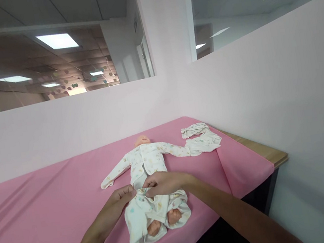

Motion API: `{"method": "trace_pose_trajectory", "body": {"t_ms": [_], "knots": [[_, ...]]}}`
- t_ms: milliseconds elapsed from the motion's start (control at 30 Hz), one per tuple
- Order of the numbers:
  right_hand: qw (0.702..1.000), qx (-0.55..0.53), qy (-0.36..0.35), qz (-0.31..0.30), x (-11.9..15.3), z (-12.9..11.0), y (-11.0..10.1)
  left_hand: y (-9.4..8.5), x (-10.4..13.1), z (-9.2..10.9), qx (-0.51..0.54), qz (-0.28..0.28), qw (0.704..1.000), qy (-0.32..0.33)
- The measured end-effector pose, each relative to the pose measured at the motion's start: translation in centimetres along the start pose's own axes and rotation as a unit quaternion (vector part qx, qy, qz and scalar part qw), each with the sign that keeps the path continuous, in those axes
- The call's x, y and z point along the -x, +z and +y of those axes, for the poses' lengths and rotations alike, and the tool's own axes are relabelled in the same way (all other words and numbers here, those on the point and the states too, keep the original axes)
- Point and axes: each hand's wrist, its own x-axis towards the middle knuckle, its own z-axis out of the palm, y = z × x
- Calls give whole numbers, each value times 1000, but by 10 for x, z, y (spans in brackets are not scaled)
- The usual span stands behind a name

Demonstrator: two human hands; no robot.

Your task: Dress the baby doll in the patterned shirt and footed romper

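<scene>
A baby doll (pixel 142 140) lies on its back in a white patterned long-sleeved top (pixel 155 161), its arms spread wide. White patterned baby trousers (pixel 138 218) are bunched around its legs, and both feet (pixel 174 216) show at the leg openings. My left hand (pixel 121 198) pinches the waistband on its left side. With fingers closed on the same waistband, my right hand (pixel 165 182) is a little to the right, over the doll's middle. The fingertips of both hands are partly hidden in the cloth.
Pink cloth (pixel 56 210) covers the table. At the back right lies a second set of folded white baby clothes (pixel 204 141), touching the top's sleeve end. A bare wooden edge (pixel 258 152) shows at right. White walls (pixel 89 124) with windows meet behind.
</scene>
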Motion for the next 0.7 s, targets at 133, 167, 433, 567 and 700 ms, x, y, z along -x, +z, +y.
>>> {"method": "trace_pose_trajectory", "body": {"t_ms": [133, 167, 433, 567, 700], "knots": [[987, -150, 55, 12, -5, 4, -13, -4, -6, 4, 2, -4, 1000, -19], [983, -171, 63, 31, -4, 8, -16, -6, -7, 5, -18, -15, 999, -25], [979, -87, 71, 168, 1, 71, -21, -40, -17, 6, -158, -43, 986, -29], [966, -59, 27, 250, -12, 95, -23, -41, -36, 6, -216, 35, 976, 16], [951, -43, -11, 306, -27, 99, -28, -27, -56, 6, -253, 122, 957, 67]]}}
